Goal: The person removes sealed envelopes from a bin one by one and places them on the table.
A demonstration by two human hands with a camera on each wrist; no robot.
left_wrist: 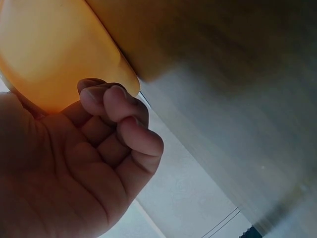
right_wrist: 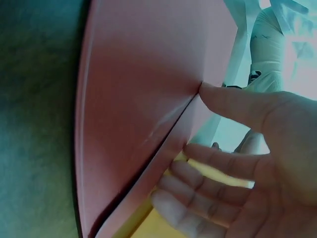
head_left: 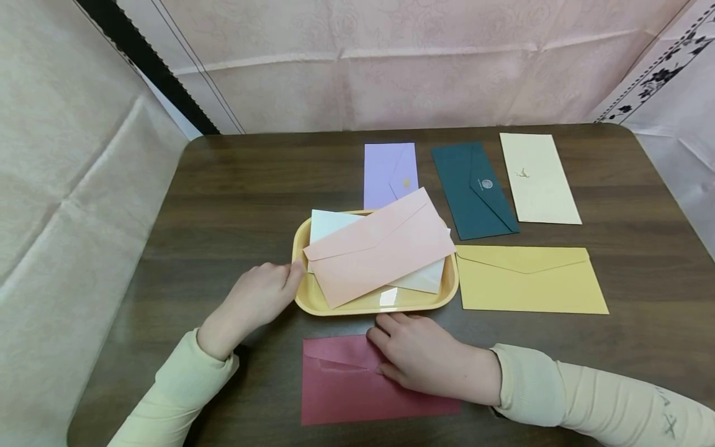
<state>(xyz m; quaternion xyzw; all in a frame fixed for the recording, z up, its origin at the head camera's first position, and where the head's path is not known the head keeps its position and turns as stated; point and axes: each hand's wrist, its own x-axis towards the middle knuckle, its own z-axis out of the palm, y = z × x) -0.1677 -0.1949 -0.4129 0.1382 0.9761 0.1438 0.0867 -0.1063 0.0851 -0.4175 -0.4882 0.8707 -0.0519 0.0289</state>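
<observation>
One red envelope (head_left: 341,397) lies at the lower centre of my head view, flat on the brown table (head_left: 234,205), its long axis running left to right, much like that of the yellow tray (head_left: 357,307) just above it. My right hand (head_left: 416,357) is the nearer one: it rests over the envelope's upper right part, so most of the envelope stretches left and down from the fingers. In the right wrist view I see those fingers loosely spread, thumb touching beside the flap, the other tips at the long edge nearer the tray; I see no closed pinch.

Up and to the left, my left hand (head_left: 259,292) grips the tray's left rim, thumb above, fingers curled below. I count one tray, and on it one pink envelope (head_left: 380,245), tilted, lying over pale paper (head_left: 335,221); whether that is one piece or two, I can't tell.

Right of the tray lies one yellow envelope (head_left: 530,282). Farther up I count three more: one dark teal envelope (head_left: 469,192), one lavender envelope (head_left: 388,174) partly hidden behind the pink, and one cream envelope (head_left: 539,180) at upper right. Pale cloth (head_left: 424,81) hangs beyond.
</observation>
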